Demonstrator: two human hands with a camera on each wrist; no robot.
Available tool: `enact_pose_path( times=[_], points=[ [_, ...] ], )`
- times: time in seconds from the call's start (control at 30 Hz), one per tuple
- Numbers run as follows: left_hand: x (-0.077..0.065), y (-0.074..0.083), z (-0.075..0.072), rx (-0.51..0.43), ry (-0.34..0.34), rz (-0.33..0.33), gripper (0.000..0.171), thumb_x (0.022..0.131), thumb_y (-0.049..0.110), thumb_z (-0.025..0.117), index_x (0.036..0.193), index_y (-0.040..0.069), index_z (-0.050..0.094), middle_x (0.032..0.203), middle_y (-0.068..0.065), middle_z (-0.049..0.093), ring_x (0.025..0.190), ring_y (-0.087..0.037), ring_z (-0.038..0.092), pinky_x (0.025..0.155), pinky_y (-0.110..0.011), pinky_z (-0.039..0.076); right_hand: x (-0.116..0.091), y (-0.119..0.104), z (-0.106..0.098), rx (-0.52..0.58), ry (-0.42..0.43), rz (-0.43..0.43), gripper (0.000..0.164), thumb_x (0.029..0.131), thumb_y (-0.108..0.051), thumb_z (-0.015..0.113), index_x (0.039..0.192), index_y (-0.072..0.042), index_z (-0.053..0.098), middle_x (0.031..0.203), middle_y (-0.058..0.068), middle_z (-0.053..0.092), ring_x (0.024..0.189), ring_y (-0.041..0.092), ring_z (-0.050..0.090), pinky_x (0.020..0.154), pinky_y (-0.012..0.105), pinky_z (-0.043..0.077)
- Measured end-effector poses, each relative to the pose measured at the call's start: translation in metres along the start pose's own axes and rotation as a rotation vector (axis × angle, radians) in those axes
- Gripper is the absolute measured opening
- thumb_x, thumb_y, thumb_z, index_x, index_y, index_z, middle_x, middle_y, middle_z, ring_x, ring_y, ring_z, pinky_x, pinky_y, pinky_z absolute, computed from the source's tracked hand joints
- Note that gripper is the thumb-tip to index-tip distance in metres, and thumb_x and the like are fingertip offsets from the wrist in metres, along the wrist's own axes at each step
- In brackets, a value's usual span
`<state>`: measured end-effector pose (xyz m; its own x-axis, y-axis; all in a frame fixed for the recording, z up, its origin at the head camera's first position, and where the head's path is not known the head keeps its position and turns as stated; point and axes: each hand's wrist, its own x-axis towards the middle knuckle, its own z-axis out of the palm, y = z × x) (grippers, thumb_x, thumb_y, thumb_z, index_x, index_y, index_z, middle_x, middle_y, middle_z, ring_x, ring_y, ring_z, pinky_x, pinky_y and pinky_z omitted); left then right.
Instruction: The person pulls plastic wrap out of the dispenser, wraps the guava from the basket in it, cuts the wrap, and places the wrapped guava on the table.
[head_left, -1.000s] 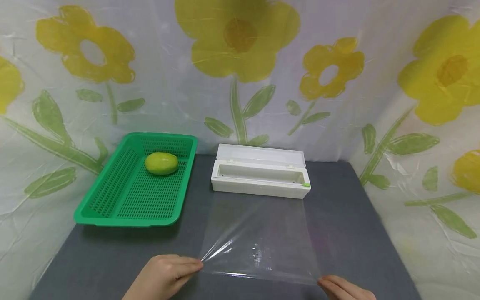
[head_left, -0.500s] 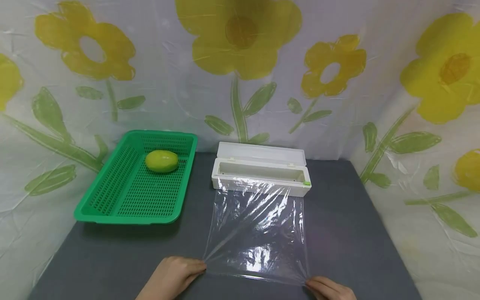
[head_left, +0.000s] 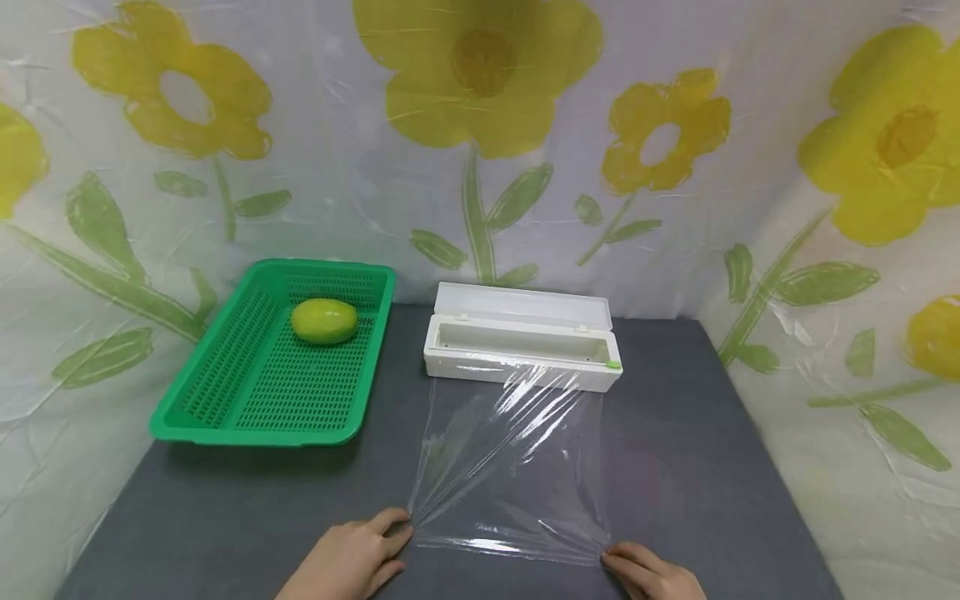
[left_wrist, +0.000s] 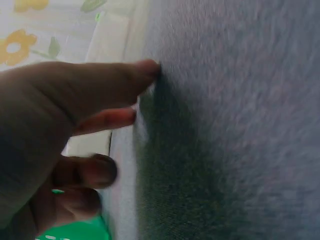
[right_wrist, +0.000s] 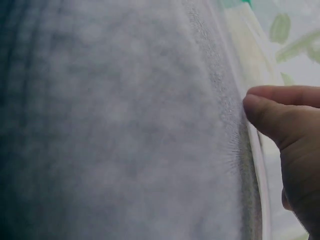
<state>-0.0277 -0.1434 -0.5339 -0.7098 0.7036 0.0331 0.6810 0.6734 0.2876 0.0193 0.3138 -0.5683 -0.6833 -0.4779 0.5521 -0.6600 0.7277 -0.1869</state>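
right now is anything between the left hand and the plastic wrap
Nothing visible stands between them: the left hand is at the near left corner of the plastic wrap. The green perforated basket sits left of the wrap.

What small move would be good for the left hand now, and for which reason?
I would probably use the left hand to smooth the film flat by its near left corner. Creases fan from there toward the box, the left hand looks open beside that corner, and the right hand pinches the other, which should steady the sheet.
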Motion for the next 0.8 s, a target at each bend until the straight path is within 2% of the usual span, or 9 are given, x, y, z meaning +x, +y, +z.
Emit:
enact_pose_path(
  times=[0.17,0.27,0.33,0.37,0.43,0.5,0.63,0.7,0.8],
  points=[
    [-0.004,0.003,0.0,-0.083,-0.135,-0.112,0.046,0.096,0.034,0.079,0.137,0.013,0.073,0.144,-0.003,0.061,0.083,-0.017,0.068,0.059,-0.029,0.053,-0.001,0.002,-0.002,0.026,-0.044,0.023,0.063,0.114,-0.044,0.031,0.096,-0.014,0.083,0.102,-0.005,0.065,0.063,-0.016,0.042,0.05,0.005,0.034],
    [-0.007,0.003,0.002,-0.106,-0.177,-0.147,0.051,0.098,0.036,0.076,0.143,0.015,0.069,0.152,-0.001,0.058,0.084,-0.02,0.067,0.059,-0.03,0.052,-0.001,0.006,-0.004,0.11,-0.108,0.058,0.034,0.111,-0.031,0.057,0.099,-0.013,0.083,0.097,-0.007,0.066,0.064,-0.016,0.041,0.051,0.005,0.033],
    [-0.009,0.002,0.005,-0.113,-0.204,-0.167,0.053,0.099,0.039,0.073,0.147,0.016,0.066,0.156,0.001,0.056,0.084,-0.021,0.065,0.059,-0.031,0.051,0.002,0.009,-0.006,0.186,-0.151,0.095,0.008,0.099,-0.015,0.076,0.099,-0.012,0.083,0.093,-0.008,0.068,0.066,-0.015,0.048,0.053,0.005,0.036],
    [-0.01,0.002,0.006,-0.112,-0.214,-0.172,0.054,0.1,0.041,0.072,0.148,0.016,0.065,0.157,0.002,0.055,0.084,-0.022,0.064,0.059,-0.032,0.051,0.004,0.011,-0.007,0.23,-0.18,0.115,0.009,0.091,-0.008,0.082,0.099,-0.01,0.083,0.092,-0.008,0.069,0.068,-0.013,0.052,0.055,0.006,0.039],
    [-0.012,0.001,0.009,-0.106,-0.23,-0.181,0.057,0.101,0.046,0.069,0.15,0.017,0.063,0.16,0.006,0.052,0.085,-0.023,0.064,0.061,-0.033,0.052,0.01,0.016,-0.011,0.315,-0.242,0.155,0.024,0.079,0.003,0.087,0.099,-0.009,0.084,0.09,-0.009,0.071,0.072,-0.01,0.059,0.057,0.01,0.044],
    [-0.014,0.0,0.012,-0.107,-0.231,-0.183,0.059,0.101,0.048,0.067,0.151,0.016,0.062,0.162,0.007,0.051,0.085,-0.023,0.063,0.061,-0.033,0.052,0.018,0.021,-0.015,0.414,-0.336,0.24,0.019,0.084,0.001,0.085,0.101,-0.006,0.083,0.088,-0.011,0.072,0.073,-0.008,0.061,0.057,0.015,0.049],
    [-0.016,-0.003,0.018,-0.136,-0.221,-0.172,0.062,0.102,0.053,0.064,0.152,0.016,0.06,0.164,0.008,0.048,0.079,-0.02,0.059,0.061,-0.033,0.052,0.028,0.029,-0.024,0.595,-0.508,0.444,0.012,0.092,-0.008,0.082,0.103,-0.004,0.081,0.083,-0.015,0.071,0.062,-0.008,0.052,0.051,0.021,0.047],
    [-0.019,-0.003,0.022,-0.13,-0.197,-0.148,0.067,0.101,0.058,0.062,0.152,0.015,0.06,0.163,0.007,0.049,0.076,-0.017,0.055,0.06,-0.031,0.05,0.027,0.033,-0.023,0.629,-0.5,0.483,0.009,0.091,-0.008,0.083,0.099,-0.008,0.081,0.081,-0.015,0.07,0.059,-0.007,0.048,0.049,0.022,0.045],
    [-0.023,-0.005,0.03,-0.052,-0.123,-0.066,0.074,0.099,0.067,0.058,0.149,0.012,0.063,0.159,0.003,0.054,0.069,-0.012,0.047,0.058,-0.025,0.046,0.017,0.035,-0.013,0.634,-0.354,0.415,0.014,0.085,-0.002,0.086,0.09,-0.015,0.081,0.082,-0.009,0.074,0.064,-0.008,0.052,0.05,0.021,0.046]
  ],
)
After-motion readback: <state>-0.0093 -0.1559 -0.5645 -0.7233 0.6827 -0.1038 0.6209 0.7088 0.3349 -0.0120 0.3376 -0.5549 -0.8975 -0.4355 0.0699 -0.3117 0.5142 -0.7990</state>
